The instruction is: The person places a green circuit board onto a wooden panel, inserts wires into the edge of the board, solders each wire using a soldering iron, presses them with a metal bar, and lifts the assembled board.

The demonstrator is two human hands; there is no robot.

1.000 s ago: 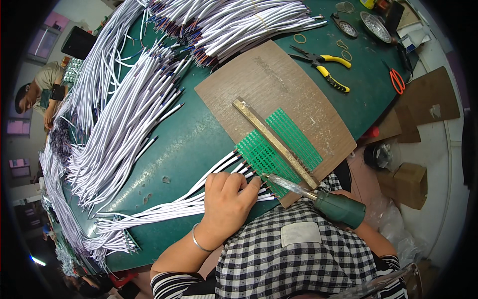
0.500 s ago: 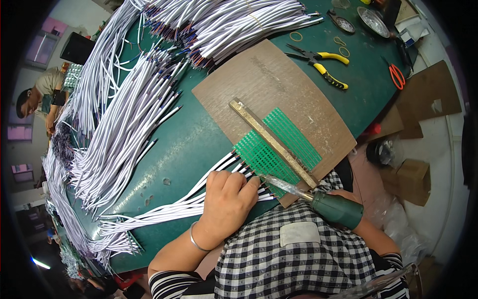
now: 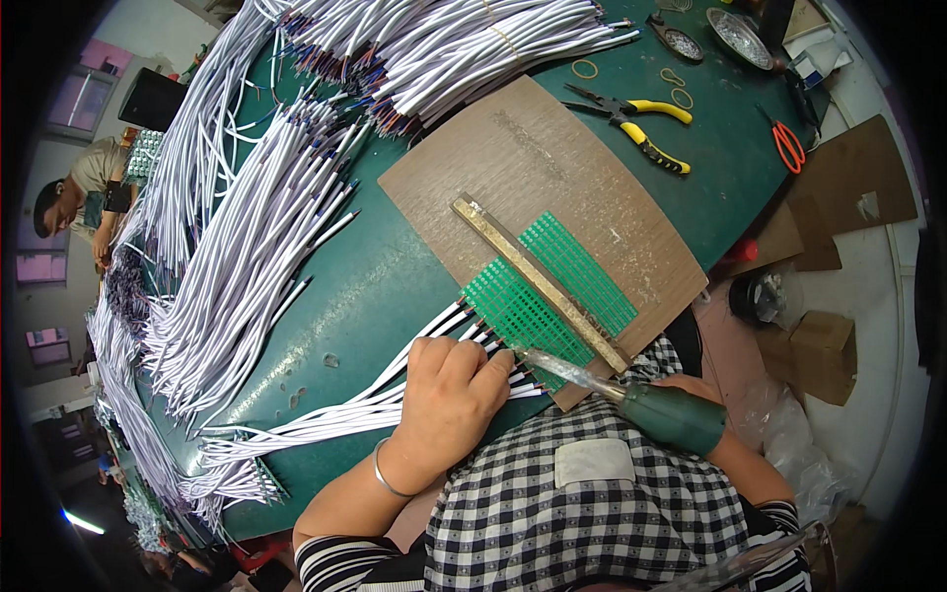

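A green circuit board panel [image 3: 582, 271] lies on a brown board [image 3: 473, 158] under a long narrow bar [image 3: 538, 276]. White cables [image 3: 419, 350] run up to the panel's near left edge, their stripped ends at it. My left hand [image 3: 456, 395] is closed at that edge, thumb and forefinger pinching one of the white cables; the fingers partly hide it. In my right hand [image 3: 695, 387], mostly hidden behind the handle, is a soldering iron [image 3: 671, 416] with a dark green grip. Its tip meets the panel edge just beside my left fingertips.
Large bundles of white cables [image 3: 247, 237] cover the table's left and far side. Beyond the brown board lie yellow-black pliers [image 3: 636, 123], rubber bands [image 3: 584, 69], a metal dish [image 3: 738, 39] and orange-handled scissors [image 3: 787, 148]. Another person [image 3: 84, 197] sits at the far left.
The soldering iron's handle has shifted very slightly right and down, its tip still at the panel edge. My left hand stays nearly in place.
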